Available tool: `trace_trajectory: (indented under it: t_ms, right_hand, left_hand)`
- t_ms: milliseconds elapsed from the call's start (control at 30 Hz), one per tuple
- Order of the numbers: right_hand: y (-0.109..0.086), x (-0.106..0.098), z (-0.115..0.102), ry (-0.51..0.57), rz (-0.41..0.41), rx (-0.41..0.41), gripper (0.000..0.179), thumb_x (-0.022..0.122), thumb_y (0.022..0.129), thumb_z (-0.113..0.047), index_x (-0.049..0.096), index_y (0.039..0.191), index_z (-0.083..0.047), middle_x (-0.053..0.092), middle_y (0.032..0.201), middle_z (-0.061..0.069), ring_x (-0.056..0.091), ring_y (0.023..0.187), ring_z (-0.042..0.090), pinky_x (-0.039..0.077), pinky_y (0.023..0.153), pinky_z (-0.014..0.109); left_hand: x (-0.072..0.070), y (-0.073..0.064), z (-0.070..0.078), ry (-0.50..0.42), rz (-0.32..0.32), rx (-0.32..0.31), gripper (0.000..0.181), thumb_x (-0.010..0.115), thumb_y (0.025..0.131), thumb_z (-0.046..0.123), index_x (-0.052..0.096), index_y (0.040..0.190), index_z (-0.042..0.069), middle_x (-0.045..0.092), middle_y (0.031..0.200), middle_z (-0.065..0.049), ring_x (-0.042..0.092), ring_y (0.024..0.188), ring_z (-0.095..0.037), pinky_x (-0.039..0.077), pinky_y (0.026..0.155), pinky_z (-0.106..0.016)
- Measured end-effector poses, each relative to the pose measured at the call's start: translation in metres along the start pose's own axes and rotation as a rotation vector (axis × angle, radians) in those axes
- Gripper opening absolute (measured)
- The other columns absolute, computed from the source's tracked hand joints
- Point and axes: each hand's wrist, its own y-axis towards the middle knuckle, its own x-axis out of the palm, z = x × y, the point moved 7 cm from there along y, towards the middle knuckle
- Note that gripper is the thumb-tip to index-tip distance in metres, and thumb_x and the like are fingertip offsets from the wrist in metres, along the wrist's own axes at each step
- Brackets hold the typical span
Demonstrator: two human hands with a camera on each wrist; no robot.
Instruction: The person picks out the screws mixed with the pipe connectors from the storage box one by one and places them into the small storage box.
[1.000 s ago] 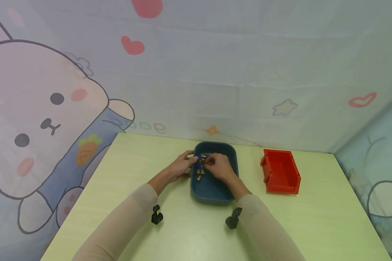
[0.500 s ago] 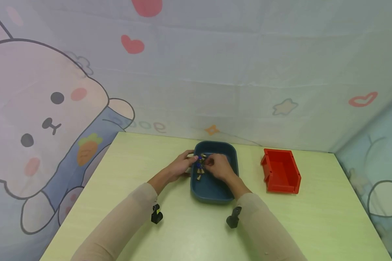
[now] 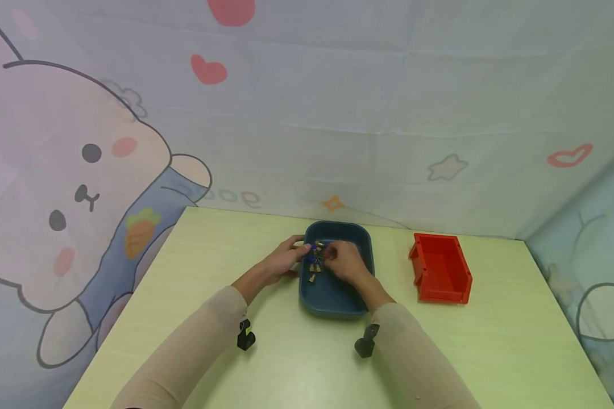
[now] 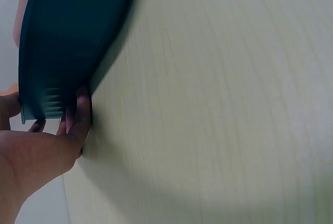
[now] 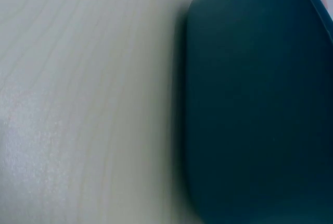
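Left hand (image 3: 282, 263): grips the blue tray (image 3: 332, 300) by its left wall; the left wrist view adds a finger low outside.
Right hand (image 3: 345, 261): curled inside the tray; cannot tell whether it pinches a brass part.
Brass parts (image 3: 314, 267): tray's left side, head view only.
Red bin (image 3: 442, 275): right of the tray, head view only.

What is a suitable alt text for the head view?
A person's left hand grips the side of a dark blue tray; the right hand is inside, beside small brassy and blue pieces. A red bin stands to the right on the pale table, before a printed backdrop.
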Motion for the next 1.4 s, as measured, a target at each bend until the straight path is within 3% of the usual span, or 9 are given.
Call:
trace_trajectory:
  t_ms: [533,1100,1400]
  right_hand:
    - [-0.0008,-0.0017,0.0012,-0.040,0.024,0.019,0.008,0.077,0.085,0.001,0.073,0.090,-0.004,0.064,0.087,0.007,0.061,0.084,0.023,0.055,0.081,0.040]
    - [-0.0013,-0.0001,-0.0024,-0.016,-0.003,-0.024,0.006,0.079,0.088,-0.002,0.074,0.087,-0.005,0.069,0.083,0.004,0.064,0.080,0.020,0.056,0.079,0.039]
    - [-0.0004,0.0016,-0.0049,0.005,-0.021,-0.036,0.008,0.080,0.089,-0.002,0.074,0.087,-0.006,0.070,0.083,0.004,0.066,0.080,0.019,0.058,0.078,0.038]
  left_hand:
    - [-0.0008,0.0001,-0.0011,0.004,0.000,0.016,0.059,0.053,0.114,0.033,0.032,0.166,0.016,0.045,0.157,-0.022,0.050,0.143,-0.039,0.056,0.098,-0.052]
    - [-0.0002,0.0021,-0.0026,-0.008,-0.009,0.021,0.057,0.053,0.114,0.033,0.034,0.165,0.016,0.044,0.157,-0.022,0.050,0.144,-0.039,0.054,0.102,-0.054]
    - [-0.0006,0.0011,-0.0018,-0.004,-0.008,0.022,0.058,0.053,0.114,0.033,0.033,0.165,0.016,0.045,0.156,-0.022,0.050,0.143,-0.039,0.056,0.097,-0.051]
